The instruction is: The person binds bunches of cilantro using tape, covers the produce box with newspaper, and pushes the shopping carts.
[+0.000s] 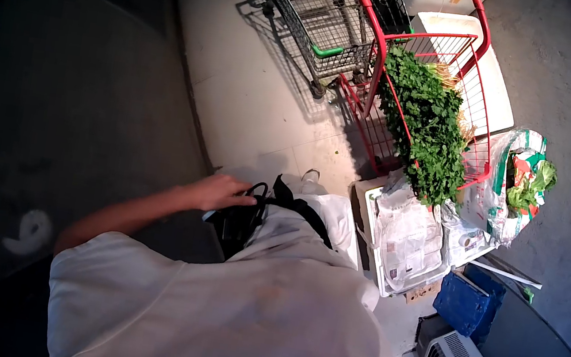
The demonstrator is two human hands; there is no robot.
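Observation:
My left hand reaches in from the left at waist height. Its thumb and fingers are apart, and they rest at the edge of a black pouch-like item, whose exact kind I cannot make out. A loop of black cable stands up right beside the fingertips. Black cloth lies across the waist, below my white shirt. My right hand is out of the frame.
A red shopping cart holds leafy green herbs. Behind it stands a grey wire cart. White foam boxes, one covered with newspaper, a plastic bag of greens, and a blue crate sit to the right.

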